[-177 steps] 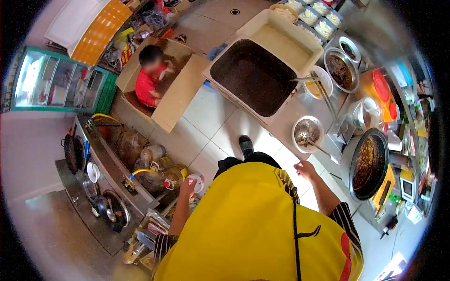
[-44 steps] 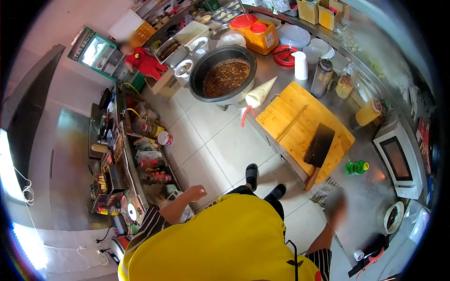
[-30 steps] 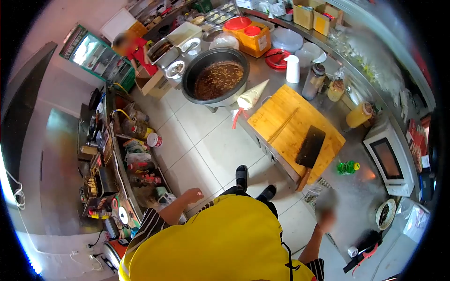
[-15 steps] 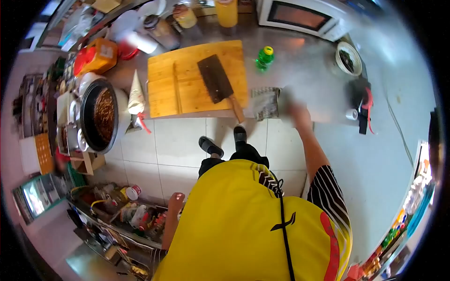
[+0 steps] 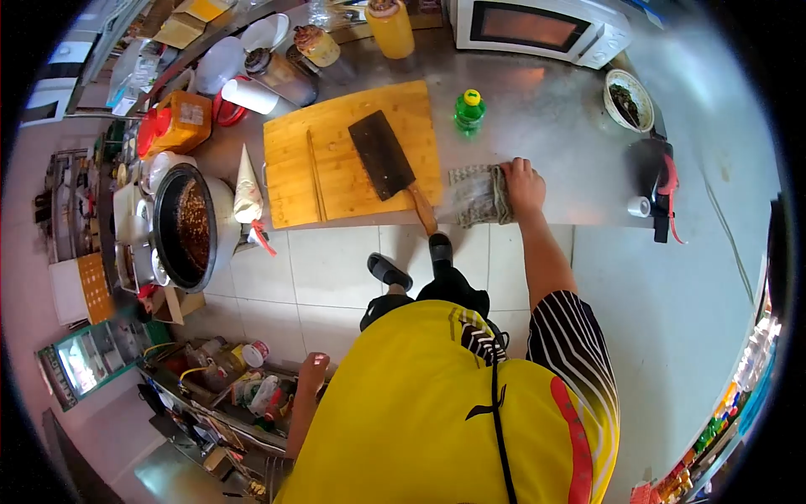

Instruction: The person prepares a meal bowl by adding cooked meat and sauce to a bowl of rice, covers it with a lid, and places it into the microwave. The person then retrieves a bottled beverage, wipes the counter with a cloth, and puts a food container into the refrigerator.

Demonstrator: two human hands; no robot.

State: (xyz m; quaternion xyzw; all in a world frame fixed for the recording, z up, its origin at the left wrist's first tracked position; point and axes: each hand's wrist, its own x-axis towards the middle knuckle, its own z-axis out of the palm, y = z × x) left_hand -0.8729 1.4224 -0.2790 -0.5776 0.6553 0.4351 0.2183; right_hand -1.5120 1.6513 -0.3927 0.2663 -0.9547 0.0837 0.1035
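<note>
My right hand (image 5: 525, 186) rests on the steel counter with its fingers closed over the right edge of a folded grey-green cloth (image 5: 477, 195). Left of the cloth, a cleaver (image 5: 383, 157) lies on a wooden cutting board (image 5: 290, 185), its handle jutting past the front edge. A pair of chopsticks (image 5: 316, 175) lies on the same board. Beyond the cloth stands a small green bottle with a yellow cap (image 5: 469, 113). Down by my side, near the lower shelf, is my left hand (image 5: 313, 370); its fingers are mostly hidden.
A large pot of brown sauce (image 5: 195, 225) and a piping bag (image 5: 248, 189) are left of the board. A microwave (image 5: 529, 32), sauce jars (image 5: 391, 29) and an orange jug (image 5: 183, 122) line the back. A bowl of dark leaves (image 5: 627, 101) is at right.
My right hand has moved left from the counter onto the cloth's right edge. The camera view has shifted slightly. My left hand stays low by my side.
</note>
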